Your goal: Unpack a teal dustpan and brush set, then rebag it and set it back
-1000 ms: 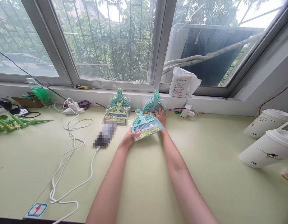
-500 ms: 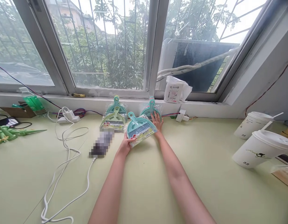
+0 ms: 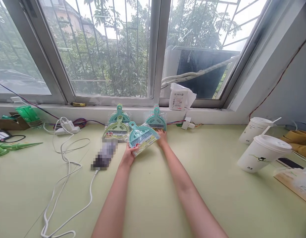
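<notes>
My left hand (image 3: 128,154) is closed on the lower left corner of a teal dustpan-and-brush set (image 3: 142,138), wrapped in clear plastic with a printed card. The set is held tilted above the table. Just behind it, my right hand (image 3: 162,136) touches the lower edge of another teal set (image 3: 156,120), which leans upright by the wall at the front of a stack. Most of that hand's fingers are hidden, so its grip is unclear. To the left stand a light green set (image 3: 117,129) and, behind it, a further teal set (image 3: 119,115).
A blurred phone-like object (image 3: 104,155) lies on the table with a white cable (image 3: 90,198). A power strip (image 3: 67,129) and green bottle (image 3: 27,114) are at the left. At the right are two white cups (image 3: 264,153) and a tissue pack (image 3: 295,185). A wrapped package (image 3: 180,97) sits on the sill.
My right hand has slid down from the front of the right-hand stack to its lower edge. My left hand still holds the tilted set. The camera view has shifted slightly.
</notes>
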The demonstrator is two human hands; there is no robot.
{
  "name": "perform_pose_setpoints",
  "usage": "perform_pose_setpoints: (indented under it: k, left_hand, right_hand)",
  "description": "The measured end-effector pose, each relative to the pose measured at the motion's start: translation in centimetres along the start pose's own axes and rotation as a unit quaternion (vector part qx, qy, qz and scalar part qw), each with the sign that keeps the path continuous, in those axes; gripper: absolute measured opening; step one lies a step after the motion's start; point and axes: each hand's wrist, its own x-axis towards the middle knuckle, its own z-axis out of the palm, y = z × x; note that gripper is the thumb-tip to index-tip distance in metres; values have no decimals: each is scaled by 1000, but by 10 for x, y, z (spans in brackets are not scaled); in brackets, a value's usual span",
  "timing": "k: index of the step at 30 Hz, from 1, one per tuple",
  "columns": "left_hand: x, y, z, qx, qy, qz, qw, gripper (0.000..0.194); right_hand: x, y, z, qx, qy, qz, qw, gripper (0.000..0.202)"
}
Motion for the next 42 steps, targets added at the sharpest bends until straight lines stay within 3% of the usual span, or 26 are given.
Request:
perform_pose_setpoints:
  k: [3,16,19,23,25,29,35,42]
  left_hand:
    - [-1,0,2,11,20,20,1000,85]
    - [-2,1,4,17,-3,45,999,74]
    - [-6,3,8,20,-15,60,998,75]
    - [-6,3,11,26,-38,82,996,75]
    - [-4,0,12,45,-55,68,995,71]
    - [-3,-11,19,103,-126,15,987,57]
    - [-27,-23,28,120,-129,20,984,44]
    - [-52,-30,29,95,-53,42,993,44]
  right_hand:
    - [1,1,3,5,1,-6,1000,30]
    - [-12,-6,-11,37,65,-17,997,25]
    - [-32,-6,-20,73,79,16,994,33]
    - [-82,0,-45,93,138,33,985,59]
    - [-111,2,-62,72,158,-6,985,68]
    - [-156,-5,-87,22,118,-138,983,66]
    - [-177,-22,-96,31,69,-140,987,64]
    - [-188,-18,-103,19,50,-153,987,58]
